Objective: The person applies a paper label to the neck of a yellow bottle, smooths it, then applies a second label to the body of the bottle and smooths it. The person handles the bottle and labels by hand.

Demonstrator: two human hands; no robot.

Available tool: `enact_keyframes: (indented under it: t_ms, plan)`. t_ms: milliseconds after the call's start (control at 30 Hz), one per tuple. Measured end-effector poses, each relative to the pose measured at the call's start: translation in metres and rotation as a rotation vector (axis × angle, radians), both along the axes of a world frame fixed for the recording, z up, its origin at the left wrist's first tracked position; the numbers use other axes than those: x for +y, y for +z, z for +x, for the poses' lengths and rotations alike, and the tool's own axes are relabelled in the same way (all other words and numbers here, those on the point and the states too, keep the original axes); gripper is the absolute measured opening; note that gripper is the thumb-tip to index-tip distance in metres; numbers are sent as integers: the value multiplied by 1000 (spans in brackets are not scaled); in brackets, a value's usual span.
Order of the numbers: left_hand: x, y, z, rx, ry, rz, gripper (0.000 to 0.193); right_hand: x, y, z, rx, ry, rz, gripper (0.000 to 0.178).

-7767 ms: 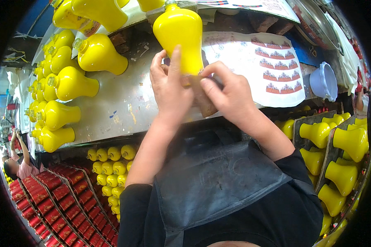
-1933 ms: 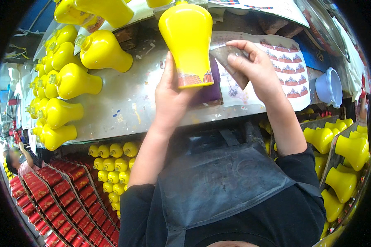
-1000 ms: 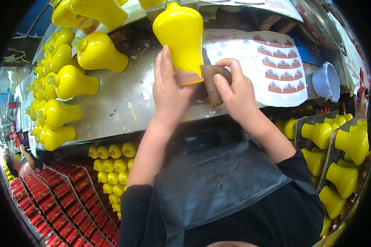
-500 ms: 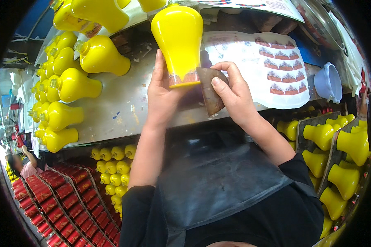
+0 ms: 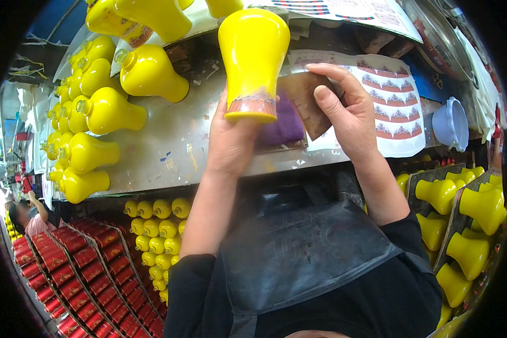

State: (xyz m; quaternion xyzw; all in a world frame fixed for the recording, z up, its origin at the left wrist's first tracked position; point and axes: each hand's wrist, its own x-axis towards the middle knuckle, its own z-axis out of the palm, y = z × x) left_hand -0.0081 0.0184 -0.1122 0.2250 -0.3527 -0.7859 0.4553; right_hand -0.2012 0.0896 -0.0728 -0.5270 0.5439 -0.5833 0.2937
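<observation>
My left hand (image 5: 231,138) is closed round the lower back of a glossy yellow bottle (image 5: 254,53), its base tilted toward me; the hidden fingers lie behind it. A reddish-brown patterned decal band (image 5: 252,107) wraps the bottle just above its base. To the right, my right hand (image 5: 349,110) has a thin brown scraper (image 5: 310,101) between thumb and fingers, clear of the bottle. Behind the scraper lies a purple cloth (image 5: 284,123) on the metal table (image 5: 174,149). A white decal sheet (image 5: 403,143) with rows of the same pattern lies beyond my right hand.
More yellow bottles (image 5: 115,111) lie along the table's left side. A pale blue tub (image 5: 450,124) stands at the right edge. Racks of yellow bottles (image 5: 470,253) and red cylindrical containers (image 5: 76,259) stand below. Another person (image 5: 36,219) is at far left.
The scraper has moved off the bottle's base toward the right with my right hand, and the purple cloth shows more. The bottle's decal now faces me more fully.
</observation>
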Motion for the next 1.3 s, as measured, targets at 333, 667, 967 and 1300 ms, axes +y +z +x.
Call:
enact_keyframes:
  t_ms: [333,667,967,1300]
  plan:
    - [-1,-6,6,76,-17,75,74,-37,15,7,313,42,-168,33]
    - [0,-3,11,234,-48,162,74,-34,8,24,282,3,-192,33]
    - [-2,6,5,81,-106,90,70,-36,11,21,277,21,-245,27]
    - [1,-17,0,-853,357,-797,91,5,-19,33,591,-147,-356,30]
